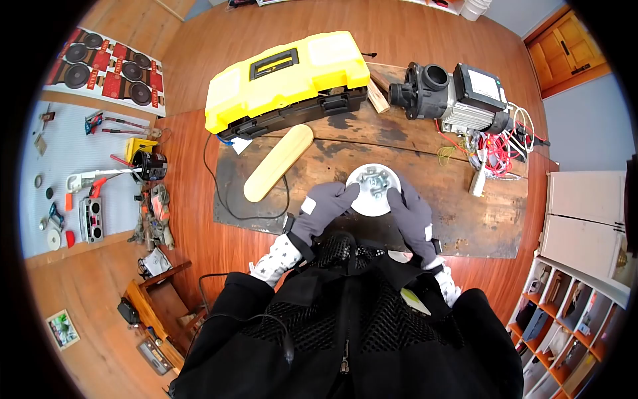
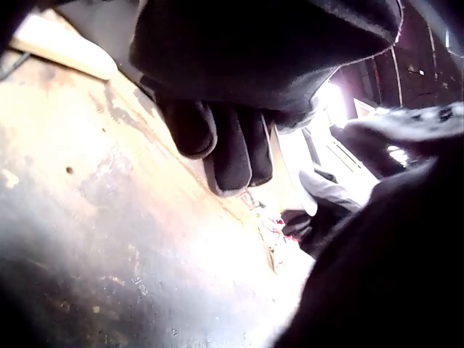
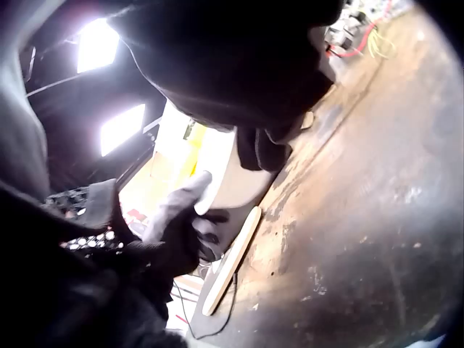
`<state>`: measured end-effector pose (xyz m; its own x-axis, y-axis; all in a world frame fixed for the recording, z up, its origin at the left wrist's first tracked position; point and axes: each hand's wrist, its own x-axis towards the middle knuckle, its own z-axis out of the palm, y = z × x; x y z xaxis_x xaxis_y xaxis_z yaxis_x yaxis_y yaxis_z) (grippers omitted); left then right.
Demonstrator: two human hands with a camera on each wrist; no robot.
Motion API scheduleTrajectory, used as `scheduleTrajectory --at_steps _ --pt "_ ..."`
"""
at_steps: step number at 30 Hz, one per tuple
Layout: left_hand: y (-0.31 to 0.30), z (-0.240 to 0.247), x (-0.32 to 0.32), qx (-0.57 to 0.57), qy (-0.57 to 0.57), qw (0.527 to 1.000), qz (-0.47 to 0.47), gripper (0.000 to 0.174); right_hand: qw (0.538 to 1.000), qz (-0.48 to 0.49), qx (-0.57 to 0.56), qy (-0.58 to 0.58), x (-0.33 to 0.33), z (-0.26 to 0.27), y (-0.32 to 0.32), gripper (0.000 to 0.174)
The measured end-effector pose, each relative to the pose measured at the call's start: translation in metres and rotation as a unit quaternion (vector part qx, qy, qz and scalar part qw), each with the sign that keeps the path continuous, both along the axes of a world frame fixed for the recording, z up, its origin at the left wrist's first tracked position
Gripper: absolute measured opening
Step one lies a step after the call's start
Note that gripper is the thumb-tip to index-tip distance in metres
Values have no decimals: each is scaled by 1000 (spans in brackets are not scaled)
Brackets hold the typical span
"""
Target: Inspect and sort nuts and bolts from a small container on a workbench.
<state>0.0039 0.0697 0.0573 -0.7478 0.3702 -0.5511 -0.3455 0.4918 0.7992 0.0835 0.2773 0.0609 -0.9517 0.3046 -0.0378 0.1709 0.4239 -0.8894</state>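
Two grey-gloved hands hold a white bowl (image 1: pixel 374 211) between them, near the table's front edge in the head view. Inside the bowl lie several small metal pieces (image 1: pixel 373 181) that look like bolts or similar hardware. The left hand (image 1: pixel 325 207) grips the bowl's left side, its thumb at the rim. On the opposite side the right hand (image 1: pixel 411 216) grips it likewise, thumb over the edge. From the right wrist, the bowl's pale outer wall (image 3: pixel 235 181) shows between both hands, above the tabletop. Dark glove fingers (image 2: pixel 230 156) reach under the bowl in the left wrist view.
A worn wooden table (image 1: pixel 465 219) bears a yellow-lidded toolbox (image 1: pixel 292 80) at the back left. A pale rounded board (image 1: pixel 279 163) and a black cable lie left of the bowl. At the back right stands a pump with motor (image 1: pixel 458 100), beside tangled red and white wires (image 1: pixel 498 153).
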Motion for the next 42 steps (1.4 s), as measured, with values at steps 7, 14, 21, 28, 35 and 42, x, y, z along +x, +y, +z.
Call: scheduleTrajectory --at_steps 7,14,21,28,35,42 --pt "5 -9 1 37 -16 999 4 47 989 -6 -117 -94 -1 -1 6 41" --pt "5 -37 -4 10 -108 994 9 49 979 3 -139 -152 -7 -47 7 40" --pt "1 -54 -8 -64 -119 990 -41 49 976 40 -26 -214 -10 -66 11 38" --pt "-12 -28 -14 -120 7 992 -31 43 990 -29 -7 -141 0 -50 34 33" --pt "8 -25 -9 -84 413 874 -240 25 990 19 -26 -134 15 -26 47 44" --pt "58 -64 -8 -176 412 826 -341 26 978 31 -159 -131 28 -38 29 52"
